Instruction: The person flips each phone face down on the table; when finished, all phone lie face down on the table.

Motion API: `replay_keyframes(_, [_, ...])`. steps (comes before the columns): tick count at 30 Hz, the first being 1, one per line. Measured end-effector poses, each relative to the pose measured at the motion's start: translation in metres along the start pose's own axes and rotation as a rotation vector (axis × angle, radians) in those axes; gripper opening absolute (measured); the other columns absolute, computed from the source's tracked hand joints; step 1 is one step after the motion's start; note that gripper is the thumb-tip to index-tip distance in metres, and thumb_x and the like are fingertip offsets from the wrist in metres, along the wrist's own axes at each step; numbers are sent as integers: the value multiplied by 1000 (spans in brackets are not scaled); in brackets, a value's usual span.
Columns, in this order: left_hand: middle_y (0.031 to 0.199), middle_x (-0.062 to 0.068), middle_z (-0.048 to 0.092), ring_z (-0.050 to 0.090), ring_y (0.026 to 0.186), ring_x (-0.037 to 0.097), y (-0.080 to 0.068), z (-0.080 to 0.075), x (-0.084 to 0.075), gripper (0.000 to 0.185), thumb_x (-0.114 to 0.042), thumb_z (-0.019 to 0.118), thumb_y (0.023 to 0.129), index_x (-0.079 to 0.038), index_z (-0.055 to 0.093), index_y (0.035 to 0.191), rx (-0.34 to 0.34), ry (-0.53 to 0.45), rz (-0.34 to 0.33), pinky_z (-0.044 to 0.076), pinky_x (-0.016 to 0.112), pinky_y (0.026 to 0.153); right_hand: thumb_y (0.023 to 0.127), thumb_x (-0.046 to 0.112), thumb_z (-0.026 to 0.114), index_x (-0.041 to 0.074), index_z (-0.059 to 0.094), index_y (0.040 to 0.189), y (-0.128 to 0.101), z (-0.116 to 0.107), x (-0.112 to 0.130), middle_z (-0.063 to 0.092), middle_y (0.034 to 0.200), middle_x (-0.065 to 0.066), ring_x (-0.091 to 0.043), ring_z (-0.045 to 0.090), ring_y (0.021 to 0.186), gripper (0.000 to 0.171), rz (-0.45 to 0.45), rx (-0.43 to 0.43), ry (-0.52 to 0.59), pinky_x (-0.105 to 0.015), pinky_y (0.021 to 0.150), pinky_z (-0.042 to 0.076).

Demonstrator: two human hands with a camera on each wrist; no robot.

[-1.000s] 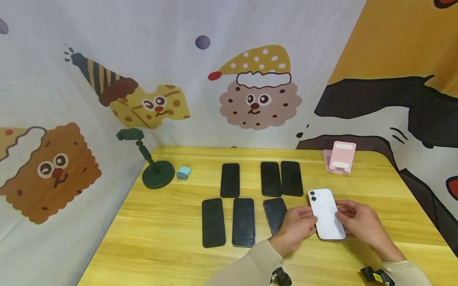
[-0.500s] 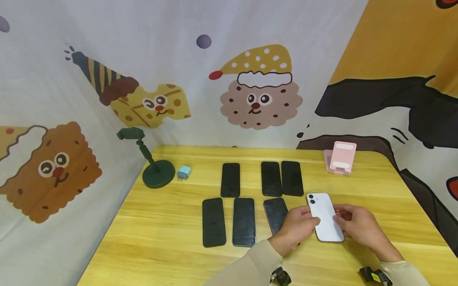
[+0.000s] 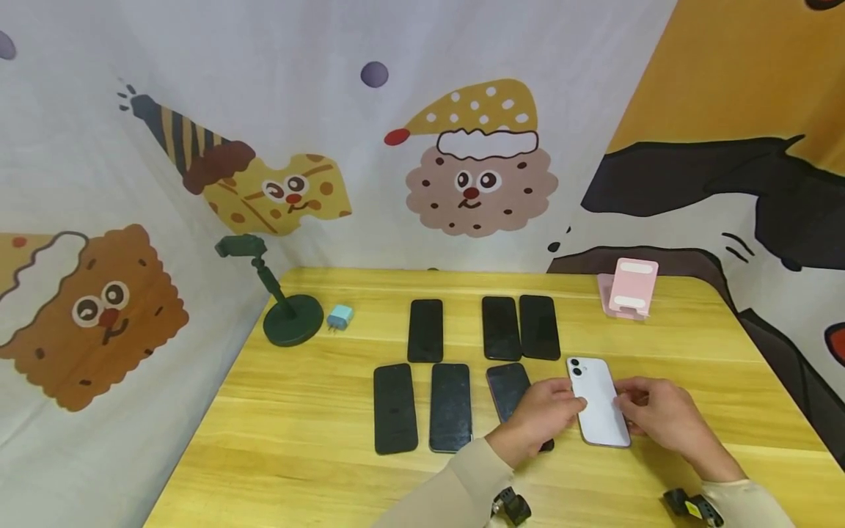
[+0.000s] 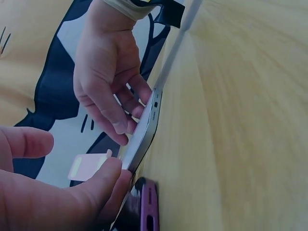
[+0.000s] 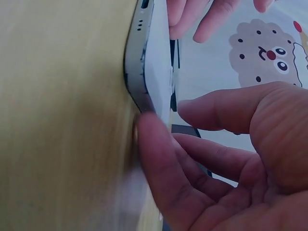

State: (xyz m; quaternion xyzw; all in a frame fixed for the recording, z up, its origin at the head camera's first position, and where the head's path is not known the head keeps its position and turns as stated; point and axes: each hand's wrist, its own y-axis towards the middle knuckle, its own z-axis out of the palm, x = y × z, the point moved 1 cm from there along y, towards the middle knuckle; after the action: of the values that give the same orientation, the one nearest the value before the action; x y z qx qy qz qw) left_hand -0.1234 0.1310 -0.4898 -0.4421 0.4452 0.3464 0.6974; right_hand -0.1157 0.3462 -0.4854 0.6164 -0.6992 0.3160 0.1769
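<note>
A white smartphone (image 3: pixel 599 403) lies back side up between both hands at the right of the table, its twin lenses at the far left corner. My left hand (image 3: pixel 544 412) pinches its left long edge, thumb over the back. On the opposite edge, my right hand (image 3: pixel 660 411) holds it with thumb and fingers; in the right wrist view, one fingertip (image 5: pixel 150 122) presses the phone's side. The left wrist view shows the phone's port end (image 4: pixel 153 113) close over the wood. A purple-edged phone (image 3: pixel 508 389) lies face up, partly hidden by my left hand and wrist.
Several dark phones lie face up in two rows, including a near-left one (image 3: pixel 395 408) and a far-right one (image 3: pixel 539 327). A pink phone stand (image 3: pixel 634 287) stands back right. A green stand (image 3: pixel 293 320) and a blue charger plug (image 3: pixel 339 317) are back left, before a cartoon-printed curtain (image 3: pixel 330 44).
Both hands have drawn the white phone slightly toward me and turned it a little straighter. The left forearm has shifted slightly left, uncovering the purple-edged phone's near corner.
</note>
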Motion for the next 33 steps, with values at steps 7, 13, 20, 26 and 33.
replay_keyframes(7, [117, 12, 76, 72, 104, 25, -5, -22, -8, 41, -7, 67, 97, 1, 64, 138, 12, 2, 6, 61, 43, 93, 97, 18, 76, -5, 73, 123, 2, 3, 12, 78, 100, -12, -17, 68, 85, 35, -119, -122, -142, -23, 61, 50])
replay_keyframes(13, [120, 11, 76, 72, 102, 23, -11, -45, -11, 45, -9, 67, 97, 0, 62, 141, 8, 45, 39, 62, 37, 85, 98, 21, 76, 0, 76, 121, 4, 15, 33, 78, 96, -5, -15, 69, 83, 31, -192, -154, -95, -24, 60, 50])
replay_keyframes(20, [120, 6, 72, 72, 105, 20, -16, -66, -12, 45, -14, 70, 100, -2, 62, 142, -43, 127, 47, 62, 37, 86, 98, 19, 77, 2, 77, 119, 14, 37, 54, 78, 92, -2, -8, 71, 76, 27, -295, -187, -9, -23, 62, 53])
replay_keyframes(26, [131, 15, 65, 68, 103, 16, -25, -82, -12, 47, -15, 71, 100, -1, 61, 143, -89, 154, 54, 59, 34, 87, 98, 18, 77, 2, 76, 122, 15, 51, 70, 79, 96, -2, -6, 70, 77, 28, -352, -164, 61, -23, 61, 53])
replay_keyframes(33, [138, 19, 61, 65, 110, 19, -39, -105, -14, 54, -19, 71, 100, 1, 56, 147, -104, 200, 34, 59, 36, 91, 101, 15, 73, -2, 68, 133, 12, 70, 72, 76, 120, -17, -13, 74, 86, 37, -283, -7, 218, -25, 66, 60])
